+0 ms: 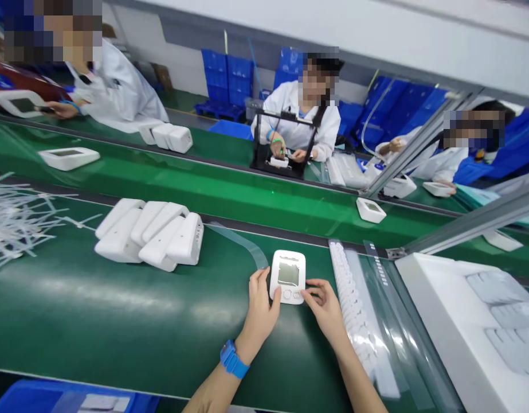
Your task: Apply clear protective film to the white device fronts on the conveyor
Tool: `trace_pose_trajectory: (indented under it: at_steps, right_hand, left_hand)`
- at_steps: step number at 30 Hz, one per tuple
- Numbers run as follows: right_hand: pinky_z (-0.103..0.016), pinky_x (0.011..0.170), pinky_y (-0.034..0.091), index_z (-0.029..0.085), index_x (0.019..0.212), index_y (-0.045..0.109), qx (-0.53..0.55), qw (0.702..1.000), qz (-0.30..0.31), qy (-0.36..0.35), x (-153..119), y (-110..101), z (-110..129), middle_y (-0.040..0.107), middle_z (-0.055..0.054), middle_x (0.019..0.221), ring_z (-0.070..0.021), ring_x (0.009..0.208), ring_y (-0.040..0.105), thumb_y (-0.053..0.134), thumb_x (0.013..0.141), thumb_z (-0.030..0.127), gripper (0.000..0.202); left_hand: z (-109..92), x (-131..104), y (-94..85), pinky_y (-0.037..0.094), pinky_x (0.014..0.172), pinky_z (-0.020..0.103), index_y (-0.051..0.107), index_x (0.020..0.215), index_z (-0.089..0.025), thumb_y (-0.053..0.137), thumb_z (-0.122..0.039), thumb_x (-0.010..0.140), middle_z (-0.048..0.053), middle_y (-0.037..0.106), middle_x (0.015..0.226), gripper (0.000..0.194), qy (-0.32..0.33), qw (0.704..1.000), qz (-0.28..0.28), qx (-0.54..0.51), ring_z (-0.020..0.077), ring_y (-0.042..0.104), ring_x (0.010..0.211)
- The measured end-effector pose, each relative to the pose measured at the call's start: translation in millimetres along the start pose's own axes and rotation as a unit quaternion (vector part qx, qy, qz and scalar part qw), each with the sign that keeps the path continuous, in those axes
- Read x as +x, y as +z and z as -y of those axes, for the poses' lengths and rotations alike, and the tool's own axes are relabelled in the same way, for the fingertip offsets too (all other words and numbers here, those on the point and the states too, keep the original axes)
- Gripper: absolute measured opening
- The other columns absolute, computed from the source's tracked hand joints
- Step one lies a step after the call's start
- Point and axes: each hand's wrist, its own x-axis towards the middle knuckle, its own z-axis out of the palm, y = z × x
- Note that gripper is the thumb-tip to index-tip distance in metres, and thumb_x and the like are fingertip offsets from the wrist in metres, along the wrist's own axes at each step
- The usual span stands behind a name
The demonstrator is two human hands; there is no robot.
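Device (292, 288) on bench (130, 321), screen (288, 273) up | my left hand (261, 301) and right hand (326, 312) grip opposite edges | apparently steadying it, screen uncovered

Passage over green worktop (118, 310), nearer edge up to stacked white monitor units (150, 235). Stack obstructs far left; strip of small white parts (353, 304) and large white box (440, 304) obstruct right side.

1. Green workbench (75, 310), pale glare patches on top.
2. Bright green strip (230, 192) between it and far bench (223, 150).
3. Pale wall (139, 34) behind, blue stacks (227, 74) near it.
4. Green floor (184, 98), yellowish line.
5. White panel (376, 34) overhead, slanted metal post (423, 143) at right.
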Motion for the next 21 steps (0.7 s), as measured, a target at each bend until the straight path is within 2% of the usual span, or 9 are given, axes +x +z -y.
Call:
trace_pose_trajectory:
  at_steps: [4, 11, 14, 17, 19, 21]
  right_hand:
    - [-0.035, 0.079, 0.057, 0.019, 0.080, 0.063, -0.031, 0.998, -0.037, -0.038, -5, -6, -3, 0.064, -0.011, 0.103, -0.0246, 0.097, 0.064, 0.067, 0.081, 0.053, 0.034]
    - [-0.037, 0.078, 0.055, 0.019, 0.085, 0.059, -0.099, 0.989, -0.073, -0.088, 3, 0, 5, 0.064, -0.014, 0.104, -0.0260, 0.096, 0.064, 0.055, 0.086, 0.060, 0.041]
    - [-0.036, 0.078, 0.056, 0.019, 0.089, 0.059, -0.087, 0.991, -0.070, -0.070, 7, 9, 5, 0.066, -0.014, 0.103, -0.0258, 0.093, 0.066, 0.052, 0.085, 0.066, 0.048]
    - [-0.035, 0.078, 0.056, 0.017, 0.104, 0.061, -0.072, 0.994, -0.077, -0.028, 10, 22, 1, 0.069, -0.014, 0.107, -0.0268, 0.095, 0.067, 0.052, 0.084, 0.070, 0.057]
    - [-0.035, 0.080, 0.055, 0.017, 0.109, 0.063, -0.067, 0.992, -0.109, -0.017, 13, 32, -1, 0.070, -0.015, 0.111, -0.0289, 0.100, 0.066, 0.053, 0.082, 0.072, 0.062]
    - [-0.035, 0.081, 0.054, 0.018, 0.106, 0.066, -0.062, 0.984, -0.164, -0.016, 16, 43, -2, 0.070, -0.014, 0.111, -0.0304, 0.102, 0.066, 0.052, 0.081, 0.075, 0.063]
  left_hand:
    - [6, -1, -6.9, 0.037, 0.111, 0.050, 0.039, 0.140, -0.017, 0.040, -0.032, 0.099, 0.017, 0.040, 0.137, 0.043, -0.006, 1.000, -0.010, -0.022, 0.0286, 0.037, 0.135]
    - [10, 6, -13.6, 0.038, 0.111, 0.049, 0.048, 0.133, -0.019, 0.042, -0.030, 0.097, 0.015, 0.047, 0.133, 0.038, 0.003, 1.000, 0.009, -0.025, 0.0268, 0.046, 0.131]
    - [10, 20, -21.2, 0.038, 0.111, 0.047, 0.051, 0.131, -0.018, 0.042, -0.031, 0.096, 0.015, 0.051, 0.131, 0.038, 0.010, 0.999, 0.034, -0.012, 0.0259, 0.049, 0.128]
    - [4, 37, -29.2, 0.040, 0.109, 0.046, 0.054, 0.129, -0.018, 0.039, -0.035, 0.097, 0.014, 0.054, 0.127, 0.039, 0.017, 0.998, 0.055, 0.010, 0.0251, 0.052, 0.125]
    - [0, 48, -30.9, 0.041, 0.107, 0.044, 0.056, 0.128, -0.020, 0.036, -0.037, 0.098, 0.013, 0.056, 0.127, 0.040, 0.027, 0.997, 0.065, 0.025, 0.0245, 0.053, 0.124]
    - [-1, 56, -28.4, 0.041, 0.106, 0.043, 0.057, 0.129, -0.020, 0.033, -0.037, 0.099, 0.012, 0.057, 0.128, 0.042, 0.032, 0.995, 0.077, 0.045, 0.0245, 0.054, 0.123]
